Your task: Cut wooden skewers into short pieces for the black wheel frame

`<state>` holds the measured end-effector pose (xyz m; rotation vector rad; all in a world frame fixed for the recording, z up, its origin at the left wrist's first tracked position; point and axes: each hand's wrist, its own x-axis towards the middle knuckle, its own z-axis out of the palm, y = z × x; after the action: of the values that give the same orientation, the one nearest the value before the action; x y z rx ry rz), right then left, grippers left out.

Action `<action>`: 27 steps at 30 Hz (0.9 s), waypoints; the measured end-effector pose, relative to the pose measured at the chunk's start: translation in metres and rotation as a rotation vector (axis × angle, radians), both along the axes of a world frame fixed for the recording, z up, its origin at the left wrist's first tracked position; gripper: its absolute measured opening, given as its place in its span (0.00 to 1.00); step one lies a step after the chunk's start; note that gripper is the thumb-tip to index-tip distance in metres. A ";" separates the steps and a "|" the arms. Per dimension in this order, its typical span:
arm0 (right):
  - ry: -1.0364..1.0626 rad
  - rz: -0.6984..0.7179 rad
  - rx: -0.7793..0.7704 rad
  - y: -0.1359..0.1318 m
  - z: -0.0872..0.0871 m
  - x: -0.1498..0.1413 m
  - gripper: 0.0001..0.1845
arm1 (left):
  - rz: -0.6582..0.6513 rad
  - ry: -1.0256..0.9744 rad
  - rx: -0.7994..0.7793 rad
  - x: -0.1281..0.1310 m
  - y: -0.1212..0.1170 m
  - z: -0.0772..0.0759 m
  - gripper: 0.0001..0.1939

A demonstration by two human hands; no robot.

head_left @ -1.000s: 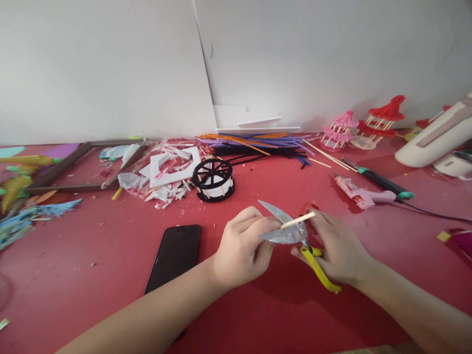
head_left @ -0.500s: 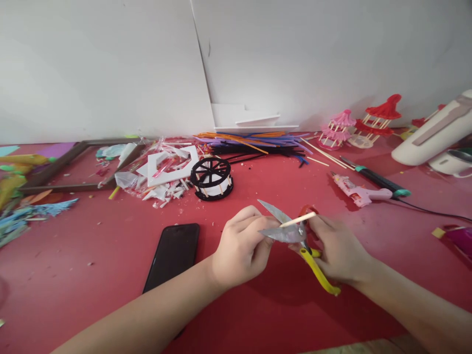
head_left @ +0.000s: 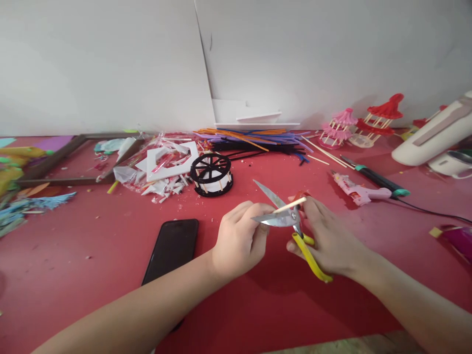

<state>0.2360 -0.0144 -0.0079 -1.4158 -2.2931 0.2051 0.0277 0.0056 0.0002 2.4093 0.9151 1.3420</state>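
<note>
My right hand (head_left: 328, 238) is closed on the yellow handle of a pair of scissors (head_left: 311, 258), whose blades are spread apart and point left. Between the blades lies a thin wooden stick (head_left: 291, 204), slanting up to the right. My left hand (head_left: 241, 238), its fingers pinched together, grips the stick's other end, which the fingers hide. A small round frame (head_left: 211, 168) wrapped in black pipe cleaner, with short stick posts and a white base, stands on the red table behind my left hand.
A black phone (head_left: 171, 248) lies left of my left forearm. Pipe cleaners (head_left: 254, 140) are heaped by the wall, near white foam scraps (head_left: 167, 187). At right are a pink glue gun (head_left: 357, 189), a soldering-iron-like tool (head_left: 381, 181) and pink (head_left: 339, 128) and red (head_left: 379, 118) small towers.
Both hands, with the scissors and the stick, have shifted slightly up and to the left in the view. The blades stay spread around the stick.
</note>
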 end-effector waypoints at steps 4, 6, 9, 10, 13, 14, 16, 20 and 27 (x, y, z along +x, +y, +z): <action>0.020 -0.011 -0.016 0.000 0.005 -0.002 0.25 | 0.045 0.000 -0.012 0.000 -0.001 0.002 0.08; 0.029 -0.023 -0.027 0.000 0.006 -0.002 0.25 | 0.065 0.009 0.025 0.000 0.000 0.003 0.08; 0.028 -0.043 -0.044 0.001 0.005 -0.002 0.25 | 0.067 0.024 0.099 -0.001 0.002 0.004 0.08; 0.030 -0.045 -0.052 0.001 0.005 -0.001 0.26 | 0.063 0.023 0.113 -0.001 0.003 0.004 0.08; 0.075 -0.041 -0.092 0.000 0.003 0.000 0.27 | 0.050 0.010 0.115 -0.002 0.003 0.005 0.09; 0.104 -0.039 -0.097 0.000 0.002 0.000 0.28 | 0.048 0.000 0.109 -0.002 0.003 0.005 0.09; 0.157 -0.037 -0.085 -0.001 0.000 0.001 0.28 | 0.047 -0.019 0.094 -0.002 0.003 0.005 0.09; 0.165 -0.039 -0.013 -0.002 -0.002 0.001 0.29 | 0.056 -0.013 0.052 -0.001 0.002 0.004 0.09; 0.015 0.027 0.072 -0.004 -0.002 0.000 0.36 | 0.095 -0.074 0.008 -0.004 0.005 0.003 0.06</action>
<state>0.2359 -0.0183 -0.0104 -1.3439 -2.2855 0.1398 0.0240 0.0105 0.0027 2.3315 1.0185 1.4597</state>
